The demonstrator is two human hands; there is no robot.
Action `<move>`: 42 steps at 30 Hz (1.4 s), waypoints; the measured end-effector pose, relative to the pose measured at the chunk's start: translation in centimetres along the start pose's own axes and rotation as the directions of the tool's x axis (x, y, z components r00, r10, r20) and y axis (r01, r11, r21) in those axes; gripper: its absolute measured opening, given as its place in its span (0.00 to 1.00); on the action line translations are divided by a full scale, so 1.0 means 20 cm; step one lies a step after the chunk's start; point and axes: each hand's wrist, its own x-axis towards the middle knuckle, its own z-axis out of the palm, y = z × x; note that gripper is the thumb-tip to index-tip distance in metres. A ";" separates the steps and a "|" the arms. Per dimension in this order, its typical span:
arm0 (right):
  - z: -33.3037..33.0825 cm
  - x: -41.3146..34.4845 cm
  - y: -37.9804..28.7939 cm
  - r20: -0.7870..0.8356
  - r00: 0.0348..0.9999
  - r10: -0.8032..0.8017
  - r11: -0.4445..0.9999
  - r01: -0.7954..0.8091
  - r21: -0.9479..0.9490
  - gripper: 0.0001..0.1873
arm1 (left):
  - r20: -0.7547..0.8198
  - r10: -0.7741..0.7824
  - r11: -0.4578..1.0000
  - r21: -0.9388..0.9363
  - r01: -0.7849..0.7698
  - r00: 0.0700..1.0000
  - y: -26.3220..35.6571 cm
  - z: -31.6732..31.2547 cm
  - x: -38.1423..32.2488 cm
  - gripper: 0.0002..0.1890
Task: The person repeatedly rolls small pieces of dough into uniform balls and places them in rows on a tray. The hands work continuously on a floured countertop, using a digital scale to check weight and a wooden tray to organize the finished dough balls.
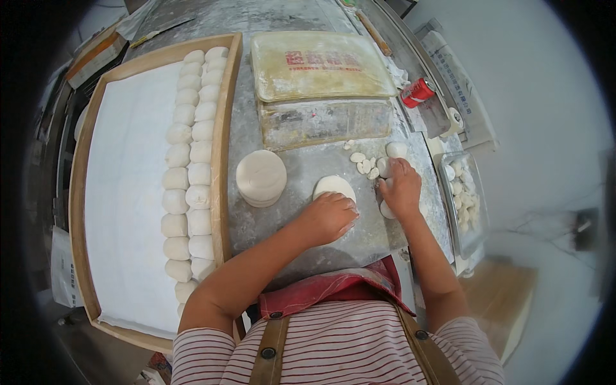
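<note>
My left hand (332, 217) rests with curled fingers over the near edge of a flat dough round (335, 186); whether it grips the dough is hidden. On the right, my right hand (402, 187) reaches among several dough balls (396, 149), its fingers touching them; its grip cannot be made out. Small flattened dough bits (357, 157) lie just beyond, to the left of the balls. A stack of dough discs (261, 175) sits left of the flat round. Further left, a wooden tray (222, 144) lined with white cloth holds two columns of rounded dough pieces (178, 155).
A floury lidded plastic box (327, 120) stands behind the work area. A red drink can (417, 92) and a wooden rolling pin (374, 33) are at the back right. A clear container of dough pieces (464, 202) sits right. A brush (144, 38) lies back left.
</note>
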 end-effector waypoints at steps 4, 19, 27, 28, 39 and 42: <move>-0.04 0.07 -0.01 0.056 0.998 0.021 0.988 -0.012 -0.155 0.32 | 0.007 -0.012 1.000 0.009 0.012 1.000 0.00 0.00 0.00 0.13; -0.01 0.16 0.06 0.110 0.994 -0.021 0.989 0.037 -0.144 0.26 | 0.099 -0.013 0.999 0.036 0.009 0.995 0.01 -0.02 0.01 0.14; -0.03 0.12 0.01 0.154 0.987 -0.040 0.984 0.066 -0.166 0.28 | 0.076 -0.018 0.998 0.054 0.014 0.997 0.00 -0.01 0.00 0.13; -0.04 0.12 -0.02 0.146 0.988 -0.049 0.982 0.075 -0.175 0.29 | 0.079 -0.016 0.998 0.057 0.012 0.997 0.00 -0.01 0.00 0.13; -0.05 0.18 0.07 0.269 0.963 0.011 0.999 0.000 -0.038 0.28 | 0.052 0.000 0.999 0.036 -0.002 0.999 0.00 -0.01 0.00 0.12; -0.05 0.19 0.12 0.228 0.974 0.008 0.992 -0.036 0.118 0.28 | 0.059 -0.004 1.000 0.021 0.003 0.998 0.01 -0.02 0.00 0.12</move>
